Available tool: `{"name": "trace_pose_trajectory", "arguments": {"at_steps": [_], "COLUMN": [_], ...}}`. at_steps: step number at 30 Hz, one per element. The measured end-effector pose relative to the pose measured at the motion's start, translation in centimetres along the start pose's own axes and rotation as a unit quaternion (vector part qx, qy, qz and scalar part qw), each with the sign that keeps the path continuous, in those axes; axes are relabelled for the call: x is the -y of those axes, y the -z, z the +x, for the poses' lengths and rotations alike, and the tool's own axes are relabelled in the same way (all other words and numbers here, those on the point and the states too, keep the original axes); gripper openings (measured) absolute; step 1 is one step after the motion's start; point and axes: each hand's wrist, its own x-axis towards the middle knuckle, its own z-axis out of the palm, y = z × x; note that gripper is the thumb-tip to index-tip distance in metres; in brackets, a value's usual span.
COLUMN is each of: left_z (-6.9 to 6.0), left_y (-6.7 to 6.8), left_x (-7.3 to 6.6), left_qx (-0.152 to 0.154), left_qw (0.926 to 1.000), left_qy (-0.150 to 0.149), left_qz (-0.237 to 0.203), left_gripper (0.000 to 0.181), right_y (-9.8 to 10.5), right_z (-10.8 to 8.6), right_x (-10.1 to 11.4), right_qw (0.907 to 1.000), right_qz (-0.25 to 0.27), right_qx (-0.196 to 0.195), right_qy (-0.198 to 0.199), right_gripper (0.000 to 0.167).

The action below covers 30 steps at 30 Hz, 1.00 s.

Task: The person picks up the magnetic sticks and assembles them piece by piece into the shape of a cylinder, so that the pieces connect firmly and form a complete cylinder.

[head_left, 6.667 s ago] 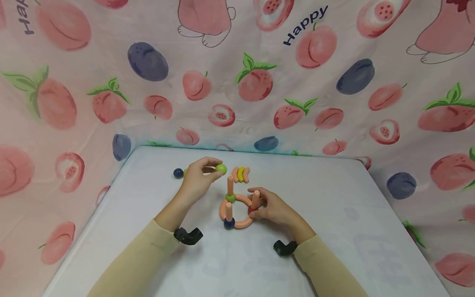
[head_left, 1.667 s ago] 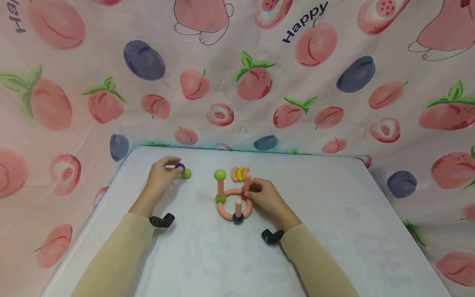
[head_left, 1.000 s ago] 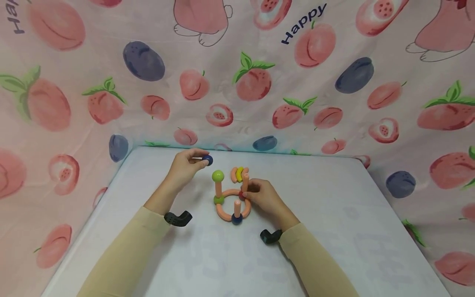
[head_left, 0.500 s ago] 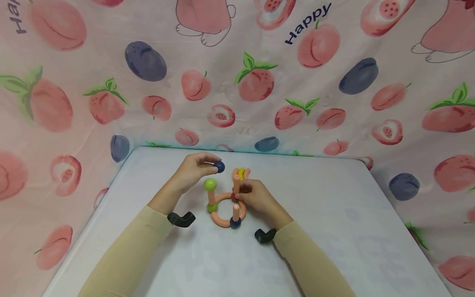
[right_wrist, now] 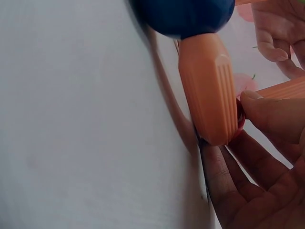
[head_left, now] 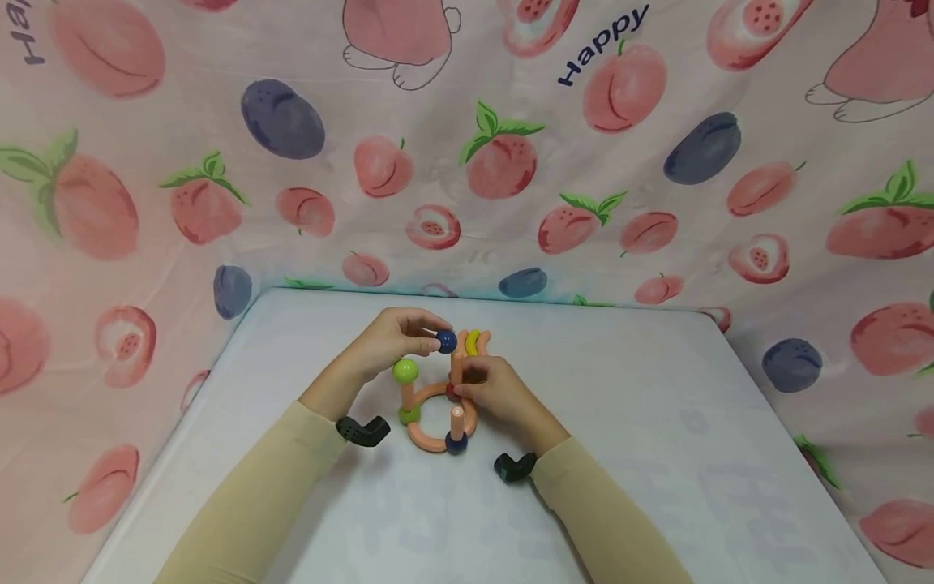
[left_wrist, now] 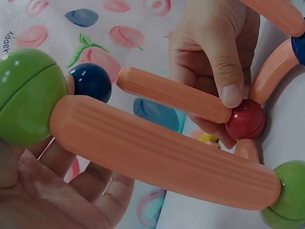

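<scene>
In the head view, my left hand (head_left: 390,342) pinches a dark blue ball (head_left: 447,341) close to the top of an upright orange stick (head_left: 456,370). A small gap shows between ball and stick in the left wrist view. My right hand (head_left: 502,395) grips the red ball (left_wrist: 245,119) at that stick's foot. The red ball belongs to a ring of curved orange sticks (head_left: 426,441) lying on the table. Another upright stick, on a green base ball (head_left: 409,415), carries a green ball (head_left: 405,371). A front stick (head_left: 457,422) stands bare-topped on a blue base ball (head_left: 456,443).
Behind the ring lie curved orange sticks with a yellow curved stick (head_left: 472,342) between them. The white table (head_left: 657,454) meets a fruit-patterned cloth (head_left: 452,162) at its back edge. Each wrist wears a black camera mount (head_left: 363,431).
Earlier my left hand held a green ball, later seen atop the left stick. It then took the blue ball from the left and carried it right. My right hand has shifted the ring leftward.
</scene>
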Motion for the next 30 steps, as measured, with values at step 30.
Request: {"name": "trace_pose_trajectory", "arguments": {"at_steps": [30], "left_z": [0.86], "left_y": [-0.32], "left_x": [-0.12], "left_qx": [0.037], "left_qw": [0.9985], "left_qy": [0.009], "left_qz": [-0.039], "left_gripper": [0.035], "right_y": [0.05], "right_z": [-0.13], "right_x": [-0.15], "right_qw": [0.9998], "right_qz": [-0.018], "right_qx": [-0.007], "right_qy": [0.004], "right_gripper": [0.019]}}
